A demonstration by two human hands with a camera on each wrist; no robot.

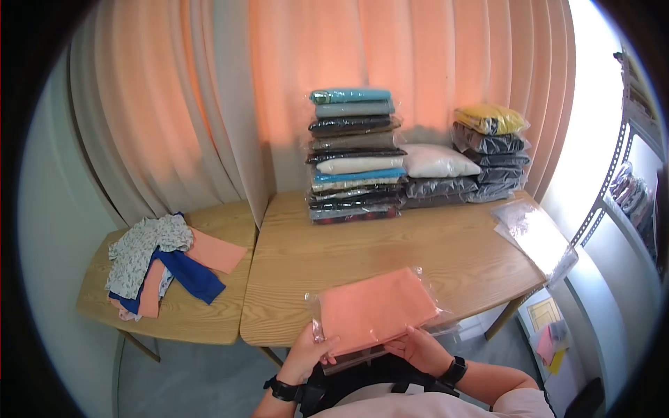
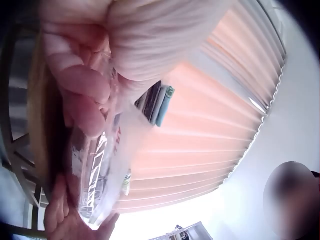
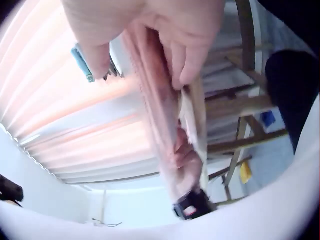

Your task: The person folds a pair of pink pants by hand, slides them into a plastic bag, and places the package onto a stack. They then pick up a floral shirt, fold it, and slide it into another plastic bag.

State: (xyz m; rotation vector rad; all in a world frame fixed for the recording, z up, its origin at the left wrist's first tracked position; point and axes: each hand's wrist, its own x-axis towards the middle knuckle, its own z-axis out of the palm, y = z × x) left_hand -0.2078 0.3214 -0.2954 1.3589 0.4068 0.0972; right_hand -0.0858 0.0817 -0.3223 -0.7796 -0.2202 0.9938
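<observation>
A folded salmon-pink garment (image 1: pixel 376 306) lies inside a clear plastic bag (image 1: pixel 317 322) at the table's near edge, close to the person's body. At the bag's lower left corner, the left hand (image 1: pixel 311 354) grips it with the thumb on top. The right hand (image 1: pixel 424 350) pinches the near edge of the bag, right of its middle. Seen from the left wrist, the fingers (image 2: pixel 82 82) curl round the crinkled clear plastic. In the right wrist view, thumb and fingers (image 3: pixel 189 65) stand on either side of the bagged garment (image 3: pixel 150 65).
A tall stack of bagged clothes (image 1: pixel 355 153) stands at the back of the table (image 1: pixel 279 265), with a shorter stack (image 1: pixel 491 157) to its right. Clear plastic bags (image 1: pixel 533 230) lie at the right edge. On the left table (image 1: pixel 223 216), loose clothes (image 1: pixel 150 254) are heaped. A metal shelf (image 1: pixel 606 181) stands right.
</observation>
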